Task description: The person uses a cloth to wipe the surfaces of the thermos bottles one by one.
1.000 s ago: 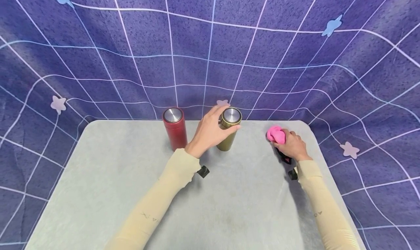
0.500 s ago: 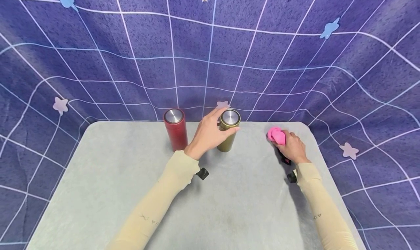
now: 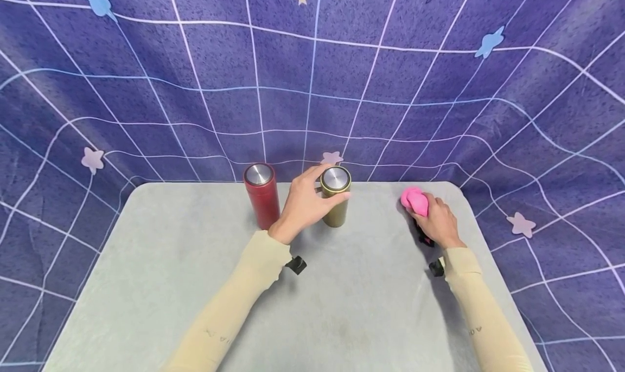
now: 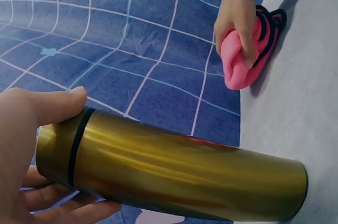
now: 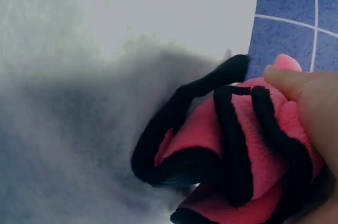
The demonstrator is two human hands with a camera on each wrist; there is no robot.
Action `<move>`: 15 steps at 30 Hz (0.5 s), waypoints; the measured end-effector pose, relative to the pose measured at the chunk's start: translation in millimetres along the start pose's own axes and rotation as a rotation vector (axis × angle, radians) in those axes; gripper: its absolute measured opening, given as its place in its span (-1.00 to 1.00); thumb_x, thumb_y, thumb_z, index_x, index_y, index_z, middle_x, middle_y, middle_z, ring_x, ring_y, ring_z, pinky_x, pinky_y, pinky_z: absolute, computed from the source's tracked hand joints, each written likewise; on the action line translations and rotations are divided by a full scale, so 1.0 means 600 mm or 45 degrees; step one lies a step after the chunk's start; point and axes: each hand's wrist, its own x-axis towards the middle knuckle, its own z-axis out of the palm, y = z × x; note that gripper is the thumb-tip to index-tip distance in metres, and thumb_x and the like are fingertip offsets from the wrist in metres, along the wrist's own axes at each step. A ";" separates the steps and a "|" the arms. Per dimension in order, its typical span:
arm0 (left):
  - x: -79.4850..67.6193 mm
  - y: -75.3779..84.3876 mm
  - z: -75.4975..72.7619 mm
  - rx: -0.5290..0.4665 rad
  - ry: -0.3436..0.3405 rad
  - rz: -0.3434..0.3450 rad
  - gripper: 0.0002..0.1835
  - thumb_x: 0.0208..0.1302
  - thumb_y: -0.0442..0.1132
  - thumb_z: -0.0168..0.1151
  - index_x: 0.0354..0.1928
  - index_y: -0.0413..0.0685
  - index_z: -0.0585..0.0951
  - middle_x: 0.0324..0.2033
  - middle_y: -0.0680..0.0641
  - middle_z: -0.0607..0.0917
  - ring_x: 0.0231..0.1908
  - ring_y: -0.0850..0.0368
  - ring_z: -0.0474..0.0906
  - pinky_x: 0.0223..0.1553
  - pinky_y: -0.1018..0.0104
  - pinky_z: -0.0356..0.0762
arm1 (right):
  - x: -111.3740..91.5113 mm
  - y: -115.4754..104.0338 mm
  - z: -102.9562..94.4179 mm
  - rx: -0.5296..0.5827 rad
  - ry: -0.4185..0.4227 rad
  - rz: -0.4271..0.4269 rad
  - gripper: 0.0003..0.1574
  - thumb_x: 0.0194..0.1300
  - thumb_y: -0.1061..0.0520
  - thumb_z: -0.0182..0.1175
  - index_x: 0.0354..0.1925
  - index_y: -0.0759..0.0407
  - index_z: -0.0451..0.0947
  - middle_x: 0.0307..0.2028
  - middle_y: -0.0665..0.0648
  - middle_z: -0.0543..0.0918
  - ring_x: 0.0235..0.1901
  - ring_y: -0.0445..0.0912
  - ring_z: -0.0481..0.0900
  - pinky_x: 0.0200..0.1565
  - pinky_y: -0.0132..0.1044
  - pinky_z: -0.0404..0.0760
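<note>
My left hand [image 3: 305, 201] grips a gold thermos [image 4: 190, 166] around its upper part, thumb on one side and fingers on the other. The thermos stands upright on the grey table, its round steel-topped lid [image 3: 336, 178] facing up. To the left of that hand stands a red thermos [image 3: 263, 201] with a similar steel lid; my wrist passes close in front of it. On the right, my right hand [image 3: 439, 224] holds a bunched pink cloth [image 3: 415, 200] with black edging [image 5: 232, 145]. The cloth rests at or just above the tabletop; I cannot tell which.
The grey table [image 3: 371, 301] has its far edge just behind the thermoses. A purple-blue curtain [image 3: 278, 106] with a grid pattern and stars hangs behind and along both sides. A small black wrist device [image 3: 296, 264] sticks out under the left sleeve.
My left hand and the gold thermos have shifted a little to the left, nearer the red thermos. The right hand with the pink cloth has barely moved.
</note>
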 end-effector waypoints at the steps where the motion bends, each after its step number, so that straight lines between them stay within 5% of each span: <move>1: -0.002 -0.001 -0.001 -0.007 0.012 0.000 -0.24 0.11 0.06 0.70 0.33 -0.02 0.66 0.10 -0.03 0.75 0.08 0.05 0.68 0.07 0.09 0.77 | -0.001 -0.003 -0.001 0.007 0.012 -0.002 -0.16 0.39 -0.12 0.43 0.42 0.26 0.41 0.06 0.52 0.60 0.04 0.52 0.60 -0.05 0.51 0.56; 7: -0.013 -0.005 -0.006 -0.067 0.067 -0.041 -0.31 0.08 0.04 0.72 0.28 0.11 0.69 0.08 0.04 0.74 0.08 0.15 0.66 0.02 0.26 0.78 | -0.010 -0.024 -0.005 0.075 0.082 -0.009 -0.23 0.33 -0.12 0.44 0.36 0.20 0.49 0.06 0.46 0.67 0.04 0.47 0.65 -0.08 0.44 0.58; 15: -0.026 -0.015 -0.007 -0.194 0.123 -0.073 -0.39 0.09 -0.01 0.72 0.21 0.15 0.73 0.03 0.08 0.76 0.05 0.20 0.66 -0.02 0.16 0.80 | -0.033 -0.055 -0.007 0.199 0.158 0.000 -0.27 0.27 -0.07 0.47 0.32 0.16 0.57 0.09 0.38 0.72 0.03 0.37 0.68 -0.03 0.35 0.59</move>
